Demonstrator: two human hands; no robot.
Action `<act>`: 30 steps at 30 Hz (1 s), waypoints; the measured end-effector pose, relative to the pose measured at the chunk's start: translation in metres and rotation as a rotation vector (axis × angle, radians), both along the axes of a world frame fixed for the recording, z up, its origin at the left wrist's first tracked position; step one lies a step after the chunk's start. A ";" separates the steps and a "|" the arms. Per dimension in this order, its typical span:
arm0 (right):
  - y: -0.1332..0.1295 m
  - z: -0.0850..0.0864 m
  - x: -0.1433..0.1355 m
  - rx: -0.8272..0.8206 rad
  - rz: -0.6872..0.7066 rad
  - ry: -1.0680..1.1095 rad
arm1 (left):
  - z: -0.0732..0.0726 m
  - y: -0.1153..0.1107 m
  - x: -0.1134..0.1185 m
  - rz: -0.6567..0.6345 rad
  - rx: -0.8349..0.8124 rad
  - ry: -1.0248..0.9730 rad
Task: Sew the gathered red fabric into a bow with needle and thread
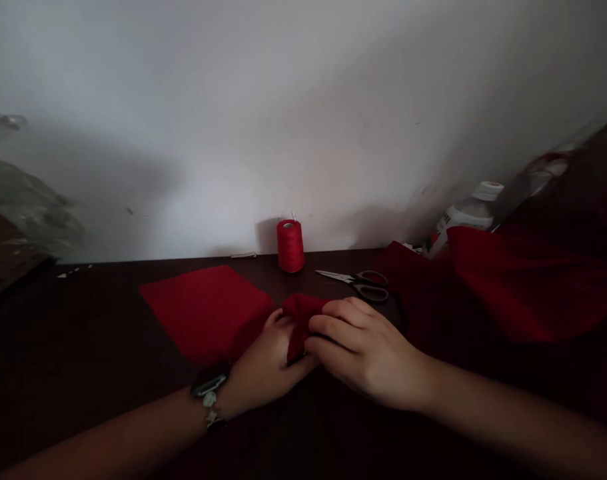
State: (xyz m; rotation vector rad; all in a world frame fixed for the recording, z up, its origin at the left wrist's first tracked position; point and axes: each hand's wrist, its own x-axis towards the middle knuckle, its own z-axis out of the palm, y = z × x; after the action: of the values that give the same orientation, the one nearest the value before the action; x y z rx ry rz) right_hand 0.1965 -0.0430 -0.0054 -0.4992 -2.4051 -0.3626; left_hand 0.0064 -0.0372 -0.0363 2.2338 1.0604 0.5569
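A bunched piece of red fabric point(306, 308) is held between my two hands above the dark table. My left hand point(270, 357), with a watch and bracelet at the wrist, has its fingers closed round the left side of the fabric. From the right, my right hand point(370, 347) pinches the same piece, fingers bent over it; whether a needle is between the fingertips cannot be made out. A flat red cloth point(203, 310) lies just left of my hands. Behind them stands a spool of red thread point(290, 248) with something thin and metallic at its top.
Scissors point(366, 283) with dark handles lie behind my right hand. A small metal clip point(243, 255) rests by the wall point(208, 167). At the right, a large heap of red cloth point(523, 287) lies before a white-capped bottle point(468, 213). A clear plastic bag point(28, 200) is at the left.
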 end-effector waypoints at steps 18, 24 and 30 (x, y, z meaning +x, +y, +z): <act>-0.008 0.002 -0.003 -0.135 0.102 0.077 | 0.009 -0.003 -0.003 -0.064 -0.057 0.010; -0.026 0.022 -0.003 -0.571 0.355 0.089 | 0.008 -0.004 -0.002 0.017 -0.100 -0.015; -0.022 0.054 0.022 -1.106 0.430 0.513 | 0.005 0.001 -0.007 0.053 -0.241 -0.123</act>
State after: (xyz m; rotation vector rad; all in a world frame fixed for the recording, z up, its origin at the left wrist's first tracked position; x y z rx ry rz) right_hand 0.2181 -0.0647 0.0491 -0.4233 -1.9255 1.1904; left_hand -0.0007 -0.0362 -0.0315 1.9431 1.0668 0.5503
